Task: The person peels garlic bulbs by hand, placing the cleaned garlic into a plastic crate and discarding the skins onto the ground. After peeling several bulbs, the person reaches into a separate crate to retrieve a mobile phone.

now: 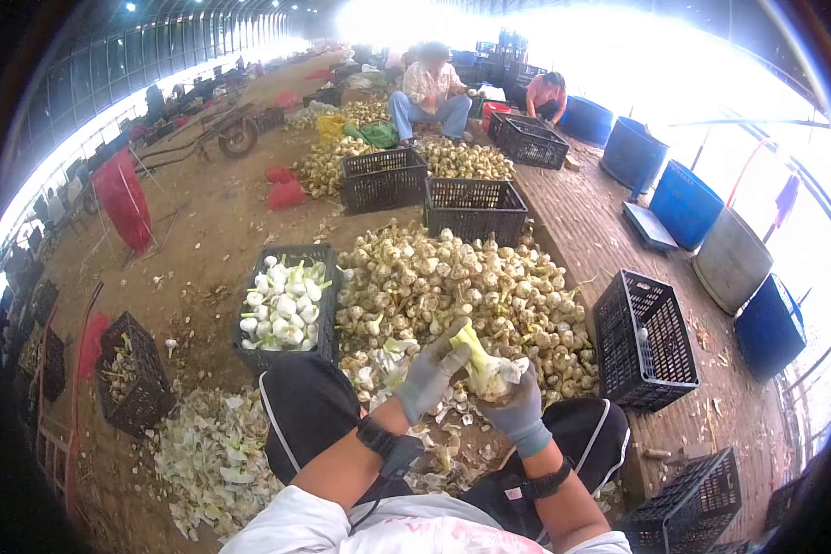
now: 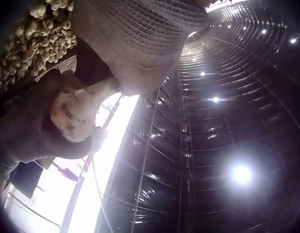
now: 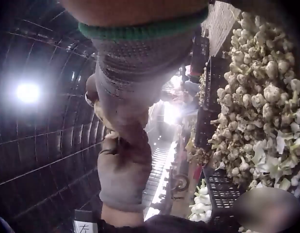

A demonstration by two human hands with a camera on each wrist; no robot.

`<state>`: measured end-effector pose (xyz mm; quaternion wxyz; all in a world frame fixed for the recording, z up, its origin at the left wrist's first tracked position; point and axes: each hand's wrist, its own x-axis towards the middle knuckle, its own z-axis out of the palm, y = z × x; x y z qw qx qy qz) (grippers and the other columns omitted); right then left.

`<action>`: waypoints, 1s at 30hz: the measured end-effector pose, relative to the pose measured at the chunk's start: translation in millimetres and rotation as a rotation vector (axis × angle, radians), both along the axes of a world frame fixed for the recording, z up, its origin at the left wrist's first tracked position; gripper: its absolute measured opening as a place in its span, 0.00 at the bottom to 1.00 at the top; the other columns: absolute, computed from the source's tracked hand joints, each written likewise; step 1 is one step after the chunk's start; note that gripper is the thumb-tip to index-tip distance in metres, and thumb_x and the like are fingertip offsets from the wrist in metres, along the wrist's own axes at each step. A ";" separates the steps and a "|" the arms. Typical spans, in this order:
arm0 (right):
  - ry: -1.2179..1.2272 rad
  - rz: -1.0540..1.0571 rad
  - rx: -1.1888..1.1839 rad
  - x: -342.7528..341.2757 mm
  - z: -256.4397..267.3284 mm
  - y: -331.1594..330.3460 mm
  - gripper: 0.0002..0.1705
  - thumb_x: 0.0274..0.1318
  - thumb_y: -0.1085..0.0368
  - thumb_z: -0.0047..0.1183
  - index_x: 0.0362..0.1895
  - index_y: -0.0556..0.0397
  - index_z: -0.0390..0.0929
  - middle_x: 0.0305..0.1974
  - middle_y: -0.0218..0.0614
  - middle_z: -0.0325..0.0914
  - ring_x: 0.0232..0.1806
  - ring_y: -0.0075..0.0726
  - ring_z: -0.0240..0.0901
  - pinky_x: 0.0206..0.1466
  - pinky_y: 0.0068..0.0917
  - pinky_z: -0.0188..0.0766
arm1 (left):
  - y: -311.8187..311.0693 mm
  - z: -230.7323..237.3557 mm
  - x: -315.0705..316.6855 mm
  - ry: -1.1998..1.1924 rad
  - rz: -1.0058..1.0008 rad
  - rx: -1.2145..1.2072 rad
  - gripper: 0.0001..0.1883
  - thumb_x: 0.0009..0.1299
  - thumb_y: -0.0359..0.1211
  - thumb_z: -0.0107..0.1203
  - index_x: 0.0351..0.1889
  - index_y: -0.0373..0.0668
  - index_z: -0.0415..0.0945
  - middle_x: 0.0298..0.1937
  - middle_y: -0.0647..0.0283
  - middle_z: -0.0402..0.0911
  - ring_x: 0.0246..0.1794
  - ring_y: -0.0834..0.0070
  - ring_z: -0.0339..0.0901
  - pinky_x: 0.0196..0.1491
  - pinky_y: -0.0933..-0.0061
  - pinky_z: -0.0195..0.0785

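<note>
Both hands, in grey knit gloves, meet over a garlic bulb [image 1: 491, 373] with a pale green stem, in front of the seated person's lap. My left hand [image 1: 428, 377] pinches the stem end. From the other side, my right hand [image 1: 517, 412] grips the bulb with curled fingers. The left wrist view shows the dirt-flecked bulb [image 2: 72, 114] in the right hand's fingers, its neck running up to the left hand [image 2: 140, 48]. In the right wrist view the hands mostly hide it. Beyond them spreads a large heap of untrimmed garlic [image 1: 452, 277].
A black crate of clean white garlic [image 1: 288, 309] stands left of the heap, a black crate [image 1: 646, 340] to its right. Peeled skins [image 1: 212, 452] litter the floor at left. Further crates [image 1: 475, 209] and two seated people [image 1: 429, 97] are ahead. Blue tubs [image 1: 679, 203] line the right side.
</note>
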<state>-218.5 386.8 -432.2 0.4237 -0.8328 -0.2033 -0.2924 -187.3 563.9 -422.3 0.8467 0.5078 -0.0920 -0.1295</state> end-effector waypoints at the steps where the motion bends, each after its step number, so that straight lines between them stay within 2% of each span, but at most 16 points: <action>1: 0.003 -0.002 -0.002 2.0 -5.7 -0.4 0.35 0.29 0.60 0.74 0.46 0.53 0.72 0.44 0.44 0.73 0.41 0.50 0.76 0.42 0.34 0.75 | 2.1 -1.8 0.6 -0.022 -0.019 0.010 0.31 0.73 0.43 0.52 0.72 0.51 0.56 0.57 0.66 0.72 0.52 0.82 0.70 0.54 0.77 0.68; 7: -0.058 -0.022 -0.111 14.2 -11.3 1.4 0.35 0.29 0.59 0.74 0.46 0.52 0.72 0.44 0.45 0.73 0.41 0.51 0.76 0.41 0.35 0.76 | 7.6 -21.0 12.3 -0.241 0.056 0.230 0.29 0.75 0.35 0.46 0.73 0.46 0.51 0.63 0.57 0.69 0.59 0.72 0.69 0.61 0.74 0.63; 9: 0.160 0.063 -0.001 12.6 -10.2 1.8 0.42 0.31 0.66 0.74 0.55 0.56 0.67 0.49 0.40 0.73 0.48 0.37 0.75 0.52 0.32 0.72 | 5.5 17.7 2.5 -0.143 0.116 0.367 0.29 0.74 0.35 0.47 0.72 0.43 0.52 0.63 0.56 0.69 0.59 0.72 0.69 0.61 0.74 0.62; 11: 0.349 0.202 0.339 14.5 -20.5 9.3 0.46 0.35 0.65 0.72 0.59 0.57 0.60 0.51 0.42 0.72 0.51 0.36 0.73 0.54 0.32 0.71 | -2.4 -17.0 7.7 -0.218 0.400 0.568 0.28 0.71 0.31 0.48 0.69 0.34 0.55 0.62 0.51 0.68 0.59 0.70 0.69 0.60 0.74 0.63; 13: 0.450 0.398 0.721 20.5 -19.0 18.0 0.41 0.44 0.67 0.65 0.61 0.59 0.58 0.52 0.45 0.71 0.51 0.33 0.72 0.57 0.32 0.68 | -5.3 -14.2 9.8 -0.127 0.385 0.460 0.24 0.67 0.23 0.46 0.63 0.33 0.61 0.55 0.53 0.73 0.54 0.68 0.72 0.55 0.71 0.67; 14: 0.473 0.373 0.739 23.9 -29.3 16.4 0.36 0.54 0.58 0.57 0.63 0.59 0.57 0.53 0.45 0.71 0.50 0.36 0.74 0.52 0.32 0.73 | -9.8 -33.5 14.7 -0.230 0.490 0.436 0.24 0.63 0.19 0.46 0.59 0.35 0.66 0.48 0.56 0.78 0.49 0.67 0.75 0.52 0.71 0.68; 16: 0.829 0.724 1.255 27.0 -3.2 19.8 0.35 0.61 0.45 0.43 0.63 0.57 0.60 0.52 0.43 0.73 0.50 0.38 0.75 0.44 0.35 0.78 | -5.9 -41.0 20.4 -0.186 0.351 0.386 0.21 0.66 0.22 0.46 0.58 0.35 0.65 0.51 0.58 0.76 0.51 0.72 0.72 0.52 0.74 0.68; 18: 1.087 0.595 1.418 31.5 -3.7 12.1 0.38 0.62 0.35 0.30 0.59 0.53 0.67 0.47 0.41 0.77 0.46 0.37 0.77 0.35 0.36 0.79 | -11.1 -49.6 18.3 -0.337 0.479 0.631 0.15 0.66 0.23 0.47 0.51 0.38 0.68 0.45 0.60 0.77 0.46 0.73 0.74 0.48 0.72 0.69; 20: 0.777 0.362 0.727 29.5 4.6 9.6 0.38 0.63 0.34 0.28 0.55 0.51 0.72 0.43 0.40 0.79 0.40 0.34 0.78 0.34 0.32 0.78 | -16.5 -41.5 10.3 -0.472 0.491 0.774 0.11 0.65 0.24 0.51 0.46 0.41 0.69 0.41 0.60 0.76 0.40 0.71 0.76 0.45 0.72 0.69; 21: 0.902 0.287 0.939 36.1 -7.3 13.9 0.38 0.63 0.35 0.29 0.56 0.53 0.71 0.42 0.39 0.79 0.37 0.34 0.77 0.37 0.32 0.77 | -24.6 -46.3 6.5 -0.605 0.477 0.706 0.09 0.63 0.25 0.53 0.41 0.43 0.70 0.38 0.60 0.76 0.36 0.69 0.76 0.42 0.72 0.69; 22: 1.134 0.328 1.196 44.3 -34.4 3.5 0.33 0.60 0.42 0.44 0.55 0.58 0.70 0.44 0.42 0.77 0.44 0.43 0.74 0.48 0.38 0.73 | -27.3 -55.1 3.3 -0.650 0.372 0.695 0.09 0.63 0.27 0.51 0.41 0.41 0.73 0.36 0.53 0.78 0.38 0.58 0.77 0.41 0.65 0.70; 23: 0.976 0.290 1.023 52.1 -81.9 -6.4 0.34 0.53 0.46 0.52 0.56 0.59 0.69 0.45 0.44 0.75 0.47 0.48 0.72 0.52 0.41 0.70 | -28.3 -59.3 3.4 -0.656 0.365 0.681 0.09 0.63 0.27 0.51 0.41 0.41 0.73 0.36 0.53 0.78 0.38 0.58 0.77 0.41 0.65 0.70; 26: 0.872 0.295 0.719 61.4 -101.6 -29.6 0.44 0.36 0.54 0.65 0.59 0.63 0.64 0.49 0.52 0.70 0.54 0.61 0.64 0.59 0.46 0.62 | -22.3 -68.4 6.3 -0.130 0.017 0.273 0.11 0.64 0.22 0.48 0.44 0.42 0.71 0.40 0.63 0.77 0.37 0.74 0.75 0.42 0.75 0.71; 28: -0.025 0.255 -0.394 59.8 -78.5 -34.4 0.45 0.39 0.57 0.63 0.61 0.67 0.60 0.50 0.54 0.70 0.53 0.63 0.65 0.58 0.46 0.63 | -14.3 -69.1 21.9 0.197 0.135 -0.020 0.13 0.63 0.18 0.40 0.41 0.40 0.72 0.39 0.63 0.77 0.36 0.73 0.76 0.40 0.72 0.74; 29: 0.480 0.265 -0.094 56.0 -98.0 -28.7 0.43 0.41 0.58 0.61 0.60 0.67 0.61 0.54 0.56 0.69 0.55 0.63 0.66 0.60 0.44 0.64 | -10.0 -66.8 32.3 0.188 0.179 0.007 0.15 0.61 0.17 0.39 0.40 0.40 0.73 0.36 0.63 0.77 0.33 0.75 0.75 0.37 0.75 0.72; 30: 0.090 0.308 -0.277 57.1 -101.1 -27.3 0.44 0.44 0.58 0.60 0.64 0.64 0.59 0.59 0.56 0.66 0.59 0.59 0.66 0.61 0.39 0.64 | -7.2 -65.5 40.4 0.178 0.226 0.034 0.17 0.60 0.15 0.37 0.39 0.41 0.73 0.34 0.63 0.77 0.30 0.77 0.75 0.34 0.79 0.70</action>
